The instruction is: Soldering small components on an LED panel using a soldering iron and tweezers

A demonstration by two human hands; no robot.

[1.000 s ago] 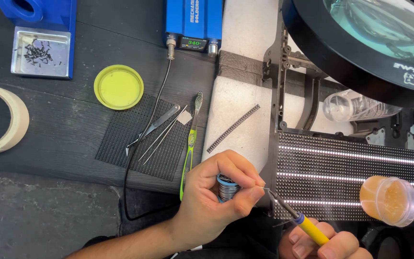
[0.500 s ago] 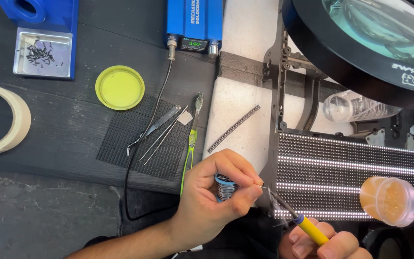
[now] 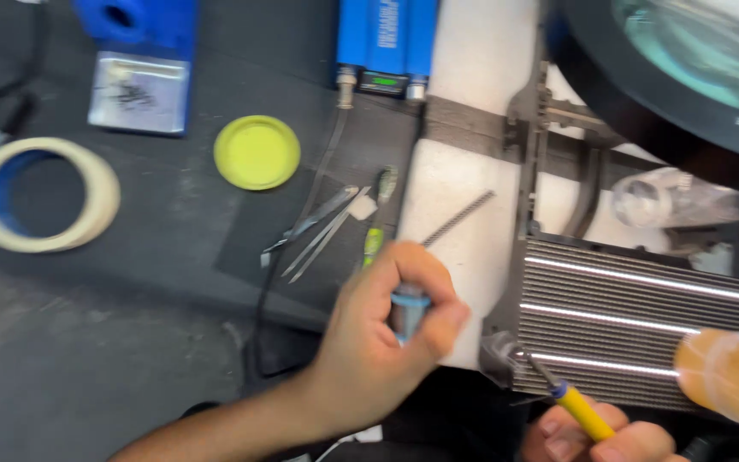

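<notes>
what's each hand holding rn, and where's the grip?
Left hand: small blue-rimmed spool, fingers wrapped around its sides. Right hand: soldering iron, gripped at the yellow handle.

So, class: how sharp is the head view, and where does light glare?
Head view: motion blur smears everything, worst on the left hand around its small spool; glare streaks run along the ribbed panel; the orange tub at the right edge is soft.

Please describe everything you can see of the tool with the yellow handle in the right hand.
The soldering iron has a yellow handle with a blue collar and a thin dark metal shaft ending in a tip. It lies slanted, tip pointing up and left, held by the right hand at the bottom edge. The tip meets the lower left corner of the ribbed striped panel, where a small grey blurred patch shows. The picture is blurred.
</notes>
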